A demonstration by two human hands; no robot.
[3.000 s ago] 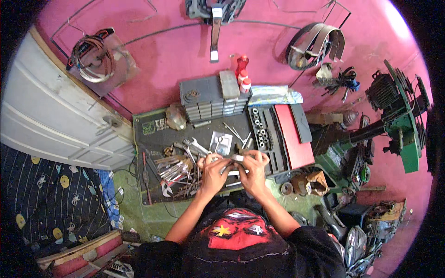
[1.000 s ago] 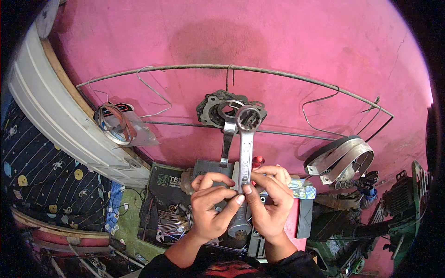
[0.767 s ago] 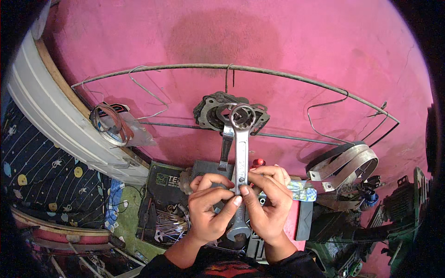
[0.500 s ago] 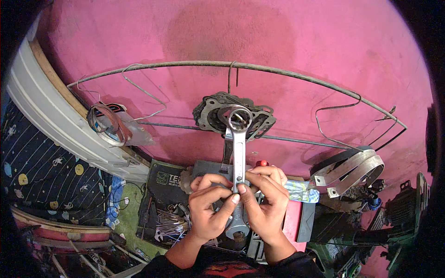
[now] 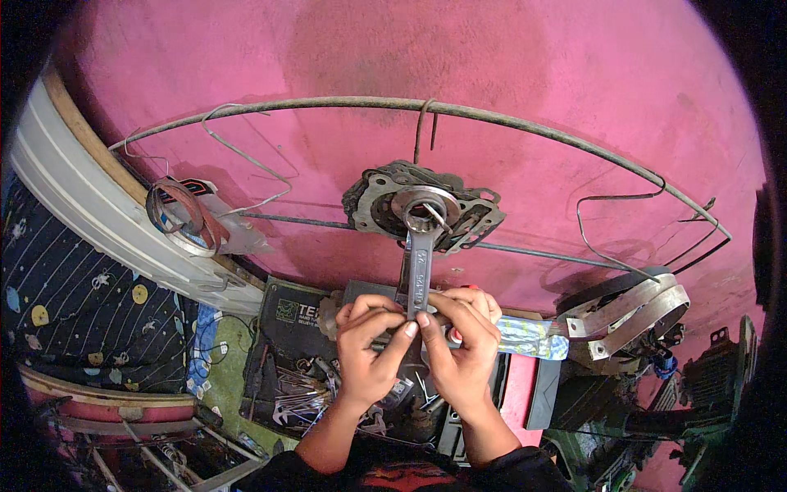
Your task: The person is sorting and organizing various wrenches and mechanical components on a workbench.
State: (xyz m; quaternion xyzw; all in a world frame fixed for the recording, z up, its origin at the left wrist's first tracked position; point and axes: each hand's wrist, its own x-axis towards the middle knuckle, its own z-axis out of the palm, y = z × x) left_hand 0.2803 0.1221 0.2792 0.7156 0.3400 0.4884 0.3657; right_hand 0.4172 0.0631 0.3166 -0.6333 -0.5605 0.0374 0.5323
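Note:
My left hand [image 5: 367,348] and my right hand [image 5: 461,344] pinch a combination wrench [image 5: 420,271] between thumbs and fingers in front of my chest. Its ring end points away from me, toward the wall, level with a cluster of flat metal gaskets [image 5: 381,197]. A thin metal tip [image 5: 437,213] shows at the ring, apparently reaching into its opening. The gaskets hang on a wire hook [image 5: 420,135]. Close beside the held wrench, another wrench-like shaft is partly hidden. The held wrench's near end is out of sight behind my hands.
A curved metal rod [image 5: 328,102] crosses the pink wall. Reddish belts [image 5: 193,217] hang at left, metal bands [image 5: 639,312] at right. Below lie a dark mat [image 5: 283,299] and several loose wrenches [image 5: 299,398]. A dark green machine part [image 5: 721,369] stands at right.
The wrench has tipped, its ring end moving toward the hanging gaskets and the metal tip. Its open jaw, visible below my hands before, is now out of sight. Both hands keep their grip.

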